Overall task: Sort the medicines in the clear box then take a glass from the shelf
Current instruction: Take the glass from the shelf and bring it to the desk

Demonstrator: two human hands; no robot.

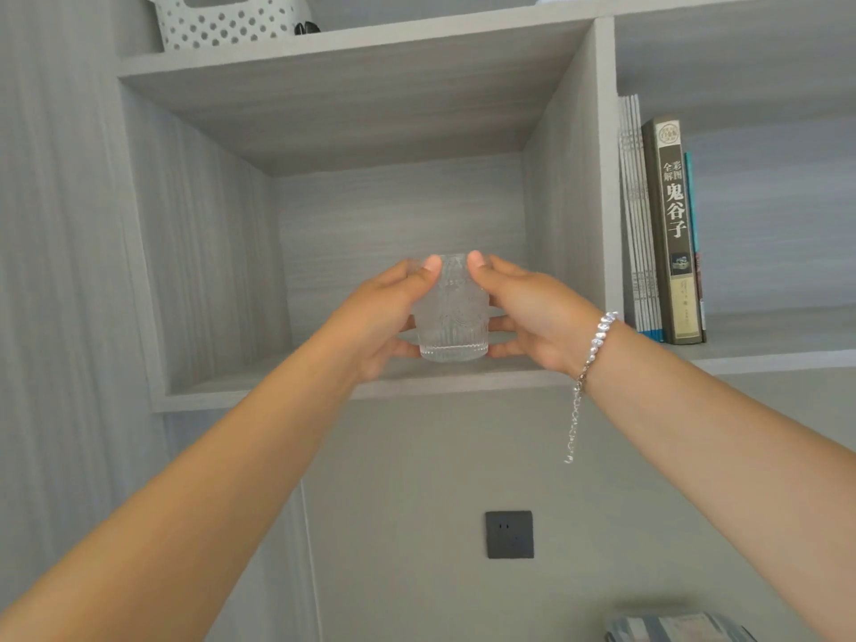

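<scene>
Our left thumb (428, 266) and right thumb (477, 261) press the near face of the glass (451, 312) close to its rim; the other fingers of each hand curl round its sides, tips showing at the base on both flanks. Left hand (375, 317) grips from the left, right hand (532, 308) from the right, palms facing each other. The glass is upright, clear and ribbed, in front of the open cubby of the shelf (259, 391); we cannot tell whether its base touches the board or sits just above it. Both forearms reach up and forward, converging at the glass. A beaded bracelet (597, 340) circles our right wrist, its chain hanging down. Books (667, 234) stand in the next cubby to the right. A white basket (222, 20) sits on the board above. A dark socket (509, 534) is on the wall below.
</scene>
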